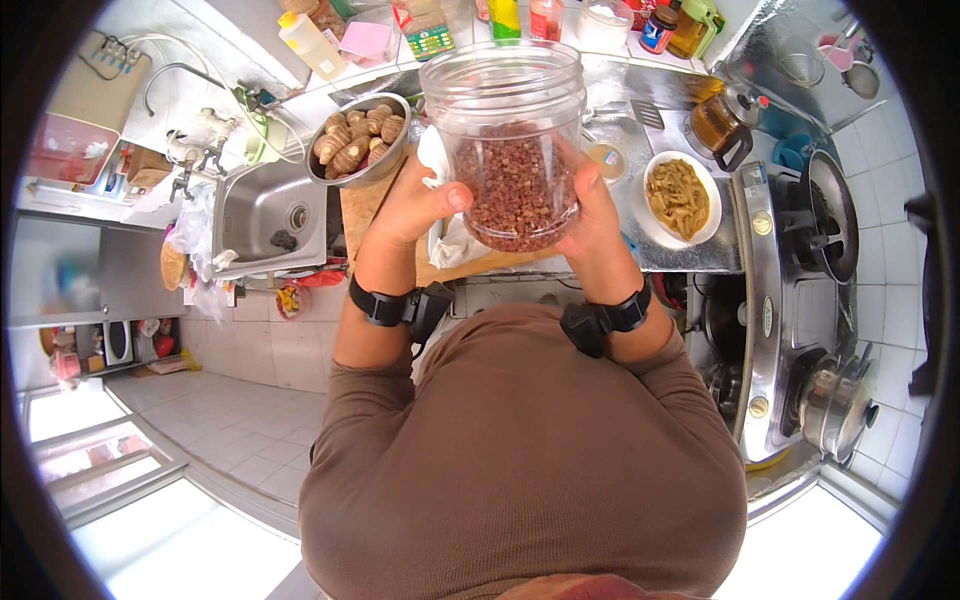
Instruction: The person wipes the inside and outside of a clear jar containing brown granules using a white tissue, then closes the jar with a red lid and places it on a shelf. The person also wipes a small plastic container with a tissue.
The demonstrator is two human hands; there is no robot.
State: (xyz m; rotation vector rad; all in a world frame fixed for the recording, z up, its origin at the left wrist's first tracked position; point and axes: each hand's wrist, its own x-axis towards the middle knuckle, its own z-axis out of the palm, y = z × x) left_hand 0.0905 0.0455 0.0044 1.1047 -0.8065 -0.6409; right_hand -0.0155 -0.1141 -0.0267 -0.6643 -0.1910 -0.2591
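Between my two hands I hold up a clear jar (pixel 515 190) with a ridged threaded neck and no lid on it. Small reddish-brown dried pieces, like peppercorns, fill its lower half. My left hand (pixel 415 205) grips the jar's left side, thumb against the wall. On the other side my right hand (pixel 592 215) presses its thumb to the jar; most fingers of both hands are hidden behind it. Left of the jar, a metal bowl (pixel 330 180) holds several taro roots (pixel 352 145). To its right, a white bowl (pixel 650 215) contains greenish-yellow strips (pixel 678 197).
A steel sink (pixel 240 235) lies at the left, beyond a wooden cutting board (pixel 365 210). Bottles and jars, including a pink box (pixel 367 43), line the back ledge. At the right are a glass kettle (pixel 722 122), a gas stove (pixel 785 310), a wok (pixel 830 215) and a pot (pixel 835 405).
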